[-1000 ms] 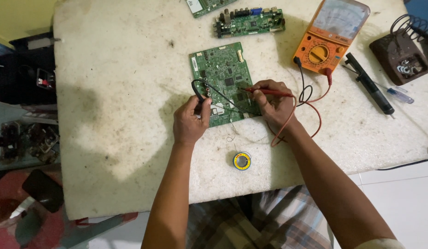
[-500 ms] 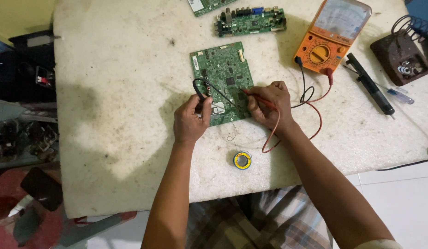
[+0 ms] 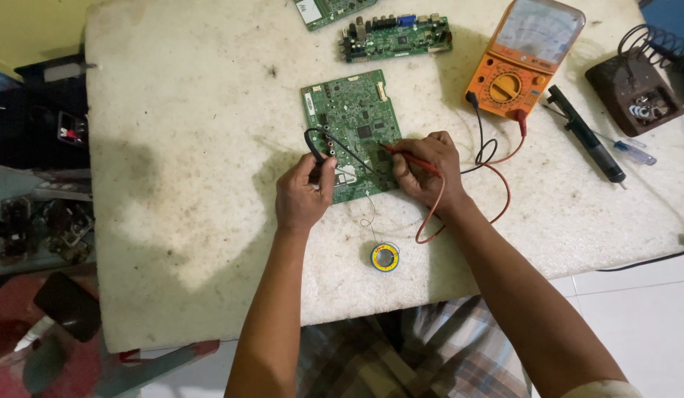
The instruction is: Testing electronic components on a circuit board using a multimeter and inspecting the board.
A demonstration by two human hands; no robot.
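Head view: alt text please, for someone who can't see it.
Two hands press meter probes to a green circuit board on a white table: left hand the black probe, right hand the red probe. An orange multimeter sits beyond.

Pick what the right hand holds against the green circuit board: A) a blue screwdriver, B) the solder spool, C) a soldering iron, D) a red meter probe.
D: the right hand pinches a red probe whose red lead runs to the orange multimeter, tip on the green circuit board.

Green circuit board [image 3: 353, 125] flat on table, red probe [image 3: 410, 158] and black probe [image 3: 317, 151] touching it
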